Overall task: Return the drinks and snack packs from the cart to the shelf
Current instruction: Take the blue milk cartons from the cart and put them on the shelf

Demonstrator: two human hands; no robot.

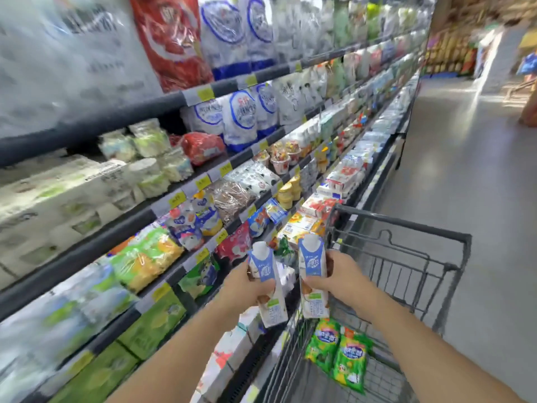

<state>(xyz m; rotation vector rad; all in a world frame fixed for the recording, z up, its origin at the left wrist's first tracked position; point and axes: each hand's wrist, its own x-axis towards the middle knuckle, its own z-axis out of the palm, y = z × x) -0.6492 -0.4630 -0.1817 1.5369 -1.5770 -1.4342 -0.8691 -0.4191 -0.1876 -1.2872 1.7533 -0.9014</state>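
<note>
Between the shelf (186, 271) and the cart (406, 237), the left hand (247, 286) grips one drink carton (268, 289) and the right hand (337, 276) another carton (312, 276), both near-upright, caps up. Two green snack packs (337, 353) lie in the cart's near end.

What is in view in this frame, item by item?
drink cartons: two, white with blue labels, one in each hand, above the cart's left edge
snack packs: two, green, lying in the cart
cart: one, dark grey wire, right of the shelf
shelf: several tiers on the left, stocked with mixed packaged goods, many blurred
yellow price tags: many, along the shelf edges
floor: grey, aisle on the right
left hand: grip closed on the left carton
right hand: grip closed on the right carton
</note>
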